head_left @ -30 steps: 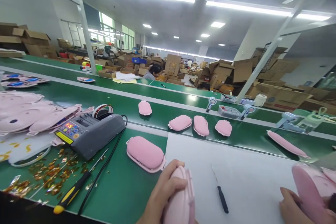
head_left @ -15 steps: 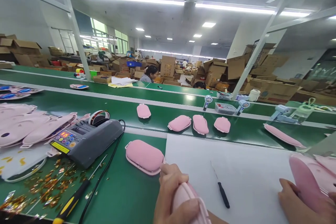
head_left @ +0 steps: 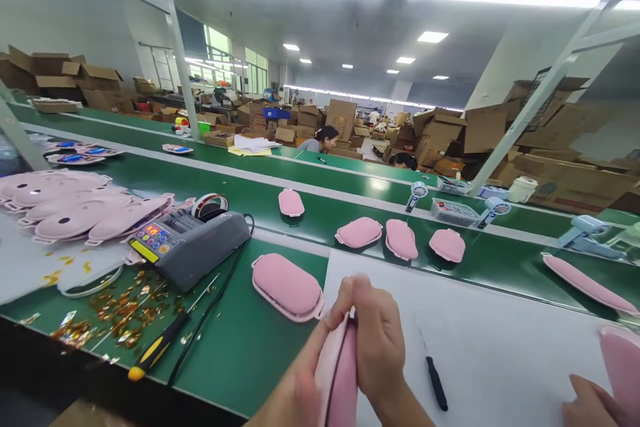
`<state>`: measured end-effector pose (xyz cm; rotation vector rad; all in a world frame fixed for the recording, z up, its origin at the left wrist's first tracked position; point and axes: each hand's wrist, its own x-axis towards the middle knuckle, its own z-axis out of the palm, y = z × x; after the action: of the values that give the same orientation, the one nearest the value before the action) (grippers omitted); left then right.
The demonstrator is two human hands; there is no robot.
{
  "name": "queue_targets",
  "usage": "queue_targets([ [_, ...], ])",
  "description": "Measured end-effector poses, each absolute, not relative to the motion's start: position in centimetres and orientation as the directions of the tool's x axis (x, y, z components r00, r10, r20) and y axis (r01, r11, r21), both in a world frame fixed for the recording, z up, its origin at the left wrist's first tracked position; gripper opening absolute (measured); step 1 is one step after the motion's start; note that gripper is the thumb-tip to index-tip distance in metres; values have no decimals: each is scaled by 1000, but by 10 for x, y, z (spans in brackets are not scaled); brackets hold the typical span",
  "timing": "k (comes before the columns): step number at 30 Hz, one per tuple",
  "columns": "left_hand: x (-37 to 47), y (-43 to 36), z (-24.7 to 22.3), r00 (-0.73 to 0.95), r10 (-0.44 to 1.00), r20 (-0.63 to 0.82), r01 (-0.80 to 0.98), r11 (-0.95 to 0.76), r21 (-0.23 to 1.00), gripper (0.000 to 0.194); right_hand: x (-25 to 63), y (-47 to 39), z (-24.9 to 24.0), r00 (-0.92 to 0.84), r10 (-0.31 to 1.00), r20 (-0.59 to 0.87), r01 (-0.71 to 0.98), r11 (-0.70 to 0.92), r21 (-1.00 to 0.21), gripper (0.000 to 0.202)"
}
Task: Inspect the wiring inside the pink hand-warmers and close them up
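Observation:
My left hand and my right hand are closed around a pink oval case at the lower middle. It stands on edge, its paler half on the left and darker pink half on the right, with a dark seam between them. Fingers of both hands meet at its far end. Just beyond my left hand, another pink case lies on the green bench. A thin screwdriver with a black handle rests on the white sheet, right of my right hand.
At left are a grey tape dispenser, a yellow-black screwdriver, gold film scraps and stacked pink shells. Several pink cases and light-blue handheld fans lie beyond. A co-worker's hand touches a pink piece at right.
The pink case has turned from slanted to on edge, and my right hand now shows plainly on its right side. The view has swung, shifting the bench things rightward.

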<state>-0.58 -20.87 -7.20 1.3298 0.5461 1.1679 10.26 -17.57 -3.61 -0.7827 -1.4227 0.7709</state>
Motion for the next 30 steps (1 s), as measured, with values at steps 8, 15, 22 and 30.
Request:
queue_targets([
  [8,-5,-189,-52,478,873,-94,-250,238,938,85,101,-151,-47,256,936,243,-2,252,-968,58],
  [15,-47,-190,-83,309,949,-58,367,-62,928,51,139,-152,-99,540,831,133,222,12,-975,51],
  [22,-43,-199,-96,371,897,239,659,-436,613,34,167,-212,-126,-128,917,378,630,369,-683,34],
  [30,-14,-204,-120,111,756,645,708,-515,483,18,142,-218,-143,-60,741,669,813,425,-398,16],
])
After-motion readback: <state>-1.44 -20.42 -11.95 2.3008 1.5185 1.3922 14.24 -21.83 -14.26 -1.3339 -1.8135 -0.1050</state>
